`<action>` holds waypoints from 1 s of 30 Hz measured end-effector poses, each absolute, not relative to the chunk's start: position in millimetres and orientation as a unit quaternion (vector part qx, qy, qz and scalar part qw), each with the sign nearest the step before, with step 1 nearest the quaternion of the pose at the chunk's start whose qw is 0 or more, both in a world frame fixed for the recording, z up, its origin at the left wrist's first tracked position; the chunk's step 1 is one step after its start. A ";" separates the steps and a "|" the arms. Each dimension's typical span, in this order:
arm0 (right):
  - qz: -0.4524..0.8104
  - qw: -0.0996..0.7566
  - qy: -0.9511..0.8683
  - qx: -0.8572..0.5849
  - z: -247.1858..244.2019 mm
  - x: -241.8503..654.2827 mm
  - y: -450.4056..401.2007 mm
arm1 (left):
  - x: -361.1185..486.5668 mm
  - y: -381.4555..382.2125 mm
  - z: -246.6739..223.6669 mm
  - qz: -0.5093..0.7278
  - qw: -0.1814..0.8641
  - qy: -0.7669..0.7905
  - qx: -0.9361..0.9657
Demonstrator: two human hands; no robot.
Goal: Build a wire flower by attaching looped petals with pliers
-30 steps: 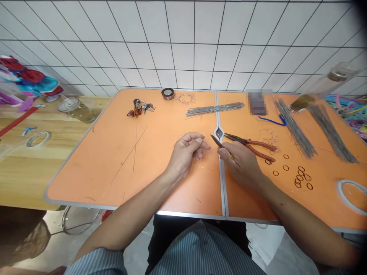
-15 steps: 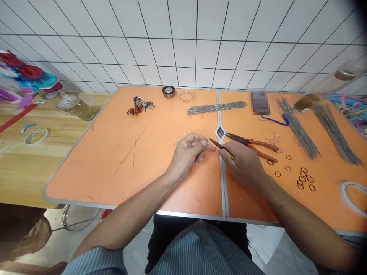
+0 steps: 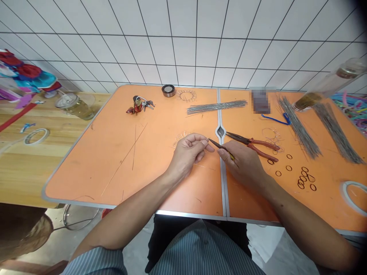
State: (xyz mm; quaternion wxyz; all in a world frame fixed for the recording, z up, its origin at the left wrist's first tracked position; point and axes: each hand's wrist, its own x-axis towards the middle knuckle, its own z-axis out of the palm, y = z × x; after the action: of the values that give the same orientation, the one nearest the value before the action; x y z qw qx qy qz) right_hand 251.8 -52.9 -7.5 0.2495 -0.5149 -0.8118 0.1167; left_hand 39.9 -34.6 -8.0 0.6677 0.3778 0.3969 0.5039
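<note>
My right hand (image 3: 243, 158) is closed around a slim pointed tool (image 3: 218, 144) with a dark tip and a bit of yellow near the grip; most of it is hidden in the palm. Its tip touches or nearly touches the fingertips of my left hand (image 3: 190, 152). The thumb and index finger of that hand are pinched together, and whatever they hold is too small to make out. Behind my left hand lies a ring of thin looped wire (image 3: 181, 138), partly covered. Red-handled long-nose pliers (image 3: 252, 144) lie just beyond my right hand.
Bundles of straight wire (image 3: 216, 107) lie on the orange table (image 3: 86, 160). Small dark rings (image 3: 304, 179) are scattered to the right. Keys (image 3: 145, 104), a roll of black tape (image 3: 168, 90) and a tall glass jar (image 3: 323, 86) stand or lie toward the wall.
The tool's tip has shifted very slightly left, closer to my left fingertips. Otherwise both hands hold nearly the same pose.
</note>
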 end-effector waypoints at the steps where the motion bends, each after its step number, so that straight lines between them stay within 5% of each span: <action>1: 0.116 0.249 -0.812 -0.515 -7.2 252.0 -53.0 | 39.9 -34.5 -7.9 0.502 0.669 0.397 0.378; 30: 0.084 0.268 -0.818 -0.502 -5.5 253.2 -51.8 | 36.3 -34.8 -10.7 0.494 0.656 0.402 0.406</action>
State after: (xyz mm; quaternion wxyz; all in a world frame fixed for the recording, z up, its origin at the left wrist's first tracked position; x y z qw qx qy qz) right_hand 253.2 -51.8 -5.5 0.2676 -0.5019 -0.8181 0.0841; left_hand 36.3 -34.8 -10.7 0.6558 0.4059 0.4020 0.4936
